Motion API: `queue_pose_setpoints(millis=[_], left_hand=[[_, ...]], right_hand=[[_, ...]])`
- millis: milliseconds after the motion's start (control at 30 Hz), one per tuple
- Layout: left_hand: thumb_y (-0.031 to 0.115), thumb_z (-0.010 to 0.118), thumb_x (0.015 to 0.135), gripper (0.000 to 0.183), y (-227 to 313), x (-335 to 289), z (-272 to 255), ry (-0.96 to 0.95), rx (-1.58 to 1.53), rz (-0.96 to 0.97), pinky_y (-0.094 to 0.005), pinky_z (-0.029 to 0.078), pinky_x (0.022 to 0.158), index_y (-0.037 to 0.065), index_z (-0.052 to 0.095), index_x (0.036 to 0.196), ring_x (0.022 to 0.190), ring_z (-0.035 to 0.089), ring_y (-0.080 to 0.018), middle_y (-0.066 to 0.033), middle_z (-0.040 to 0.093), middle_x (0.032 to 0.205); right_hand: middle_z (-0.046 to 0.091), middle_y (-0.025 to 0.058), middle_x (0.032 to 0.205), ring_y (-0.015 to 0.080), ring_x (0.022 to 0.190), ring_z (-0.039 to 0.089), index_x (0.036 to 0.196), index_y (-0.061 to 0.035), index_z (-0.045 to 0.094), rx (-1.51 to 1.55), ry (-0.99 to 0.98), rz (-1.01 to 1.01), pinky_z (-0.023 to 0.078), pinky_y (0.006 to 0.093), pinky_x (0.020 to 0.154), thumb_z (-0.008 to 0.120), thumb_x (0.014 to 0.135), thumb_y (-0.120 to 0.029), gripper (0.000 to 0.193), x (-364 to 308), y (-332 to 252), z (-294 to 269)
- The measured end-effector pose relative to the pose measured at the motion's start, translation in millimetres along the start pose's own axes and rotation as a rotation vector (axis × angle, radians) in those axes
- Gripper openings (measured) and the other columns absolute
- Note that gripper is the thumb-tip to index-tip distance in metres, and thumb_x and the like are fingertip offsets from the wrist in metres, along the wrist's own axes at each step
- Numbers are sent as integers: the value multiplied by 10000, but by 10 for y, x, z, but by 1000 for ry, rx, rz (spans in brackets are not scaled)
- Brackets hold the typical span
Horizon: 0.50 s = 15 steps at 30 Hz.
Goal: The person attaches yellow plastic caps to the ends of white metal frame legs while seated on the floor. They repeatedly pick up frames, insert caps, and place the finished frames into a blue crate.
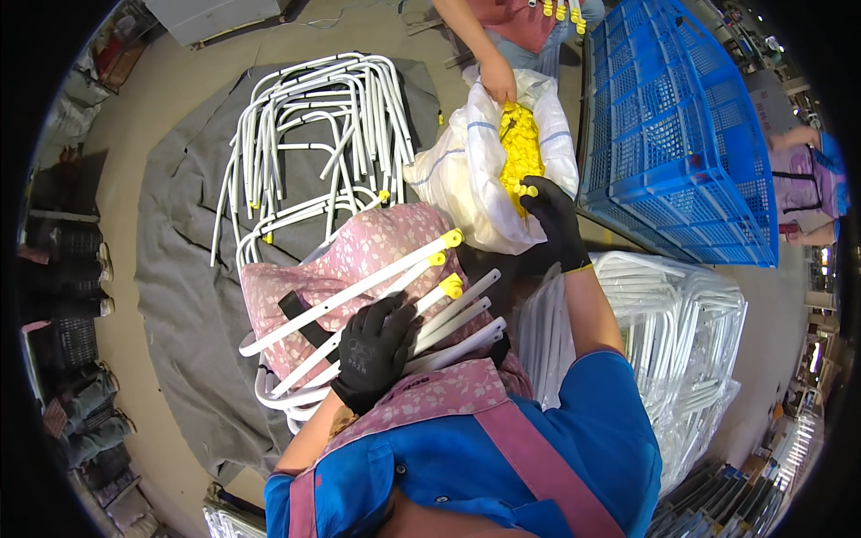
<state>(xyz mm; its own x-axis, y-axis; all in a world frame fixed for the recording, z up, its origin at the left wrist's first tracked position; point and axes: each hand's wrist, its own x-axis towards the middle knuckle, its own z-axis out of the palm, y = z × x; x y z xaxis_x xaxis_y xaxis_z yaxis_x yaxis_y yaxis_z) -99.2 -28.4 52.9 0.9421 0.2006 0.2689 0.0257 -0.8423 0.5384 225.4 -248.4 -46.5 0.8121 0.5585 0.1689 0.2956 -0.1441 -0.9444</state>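
Several white bent metal tubes [354, 292] lie across my lap, on a pink floral apron [395, 229]. Yellow plastic end caps [451, 285] sit on some tube ends, while other ends are bare. My left hand [372, 350], in a black glove, is closed over the tubes. To the right, my black-gloved right hand [558, 224] is at the near rim of a white woven sack [484, 148] full of yellow end caps [520, 143]. A few loose caps [527, 188] show between its fingertips; their exact number is hard to make out.
Bent white tube frames [359, 99] are stacked on a grey cloth [179, 206]. A blue plastic crate [673, 143] stands at the far right, above plastic-wrapped white frames [664, 332]. Across from me, another person's hand [498, 79] grips the sack's far rim.
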Motion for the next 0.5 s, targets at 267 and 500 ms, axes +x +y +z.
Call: queue_pose_setpoints(millis=[267,500], left_hand=[[247,703,842,285,176,-237,-56,-148,114,89,-409,489,651,119,671,1094,805,620,-275,-72,652,1029],[217,660,880,361,200,-355,-93,-282,29,-28,-408,546,759,100,620,1219,982,643,-314,-117,636,1157]], right_hand=[[686,105,1000,236,913,702,1245,-29,566,441,-21,399,559,337,800,627,899,15,355,-426,-442,40],[682,42,994,111,926,635,1168,-12,642,275,-286,348,511,261,818,646,888,-16,280,-757,-865,127]])
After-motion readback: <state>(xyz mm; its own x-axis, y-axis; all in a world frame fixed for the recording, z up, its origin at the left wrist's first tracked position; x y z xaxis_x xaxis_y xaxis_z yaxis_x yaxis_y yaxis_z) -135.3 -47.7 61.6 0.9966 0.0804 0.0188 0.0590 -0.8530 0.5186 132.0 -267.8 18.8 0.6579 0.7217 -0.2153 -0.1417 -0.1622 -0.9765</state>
